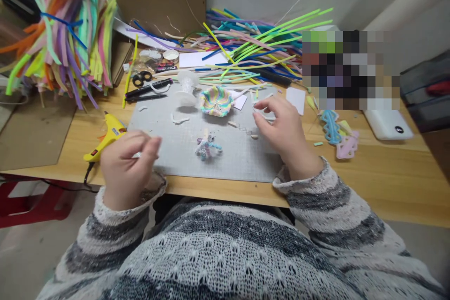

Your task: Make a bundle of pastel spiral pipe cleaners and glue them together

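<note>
My left hand [128,164] hovers over the mat's left edge beside a yellow glue gun [109,136], its fingers curled in and the thumb against them. Whether anything is inside that closed hand is hidden. Over the right side of the grey cutting mat [179,164], my right hand [281,126] has its thumb and fingertips apart, close to white pipe cleaner scraps [269,115]. Between the hands lies a small blue, white and purple pipe cleaner piece [208,147] with curled ends. Behind it rests a ruffled pastel pipe cleaner bowl shape [216,101].
A clear spool [187,89] stands at the mat's back. Black-handled scissors [142,78] and pens [149,91] lie at left. Pipe cleaners [260,47] heap along the wall; a big bundle [66,33] stands left. Blue and pink zigzag pieces [330,126] and a white power bank [388,124] are right.
</note>
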### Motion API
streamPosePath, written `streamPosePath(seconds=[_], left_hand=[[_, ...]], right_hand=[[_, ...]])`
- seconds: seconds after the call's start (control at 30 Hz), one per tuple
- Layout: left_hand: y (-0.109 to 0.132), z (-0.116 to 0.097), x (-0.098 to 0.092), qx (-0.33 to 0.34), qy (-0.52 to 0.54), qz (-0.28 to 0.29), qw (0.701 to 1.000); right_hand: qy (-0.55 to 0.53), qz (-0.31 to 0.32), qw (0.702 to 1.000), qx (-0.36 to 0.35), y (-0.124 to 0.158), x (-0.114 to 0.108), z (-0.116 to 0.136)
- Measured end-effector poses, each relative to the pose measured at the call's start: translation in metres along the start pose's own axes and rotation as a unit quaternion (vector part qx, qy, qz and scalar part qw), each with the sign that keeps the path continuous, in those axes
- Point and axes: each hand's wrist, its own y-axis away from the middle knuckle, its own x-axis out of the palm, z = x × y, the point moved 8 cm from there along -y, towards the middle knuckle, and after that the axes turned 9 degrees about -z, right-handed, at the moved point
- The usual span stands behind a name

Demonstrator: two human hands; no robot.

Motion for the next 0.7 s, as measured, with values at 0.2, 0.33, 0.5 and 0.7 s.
streamPosePath(seconds=[0.2, 0.33, 0.5, 0.7], left_hand=[[0.003, 0.055, -0.065, -0.025, -0.162, -0.138, 0.977], [0.014, 0.089, -0.088, -0.102, -0.259, -0.128, 0.952], [0.032, 0.056, -0.041, -0.096, -0.118, -0.014, 0.988], [0.034, 0.002, 0.041, -0.068, -0.011, 0.109, 0.992]], right_hand=[[0.091, 0.132, 0.987, -0.008, 0.018, 0.039, -0.001], [0.107, 0.143, 0.984, -0.020, 0.024, 0.054, 0.000], [0.110, 0.127, 0.985, -0.032, 0.024, 0.056, -0.001], [0.093, 0.107, 0.989, -0.029, 0.026, 0.050, 0.000]])
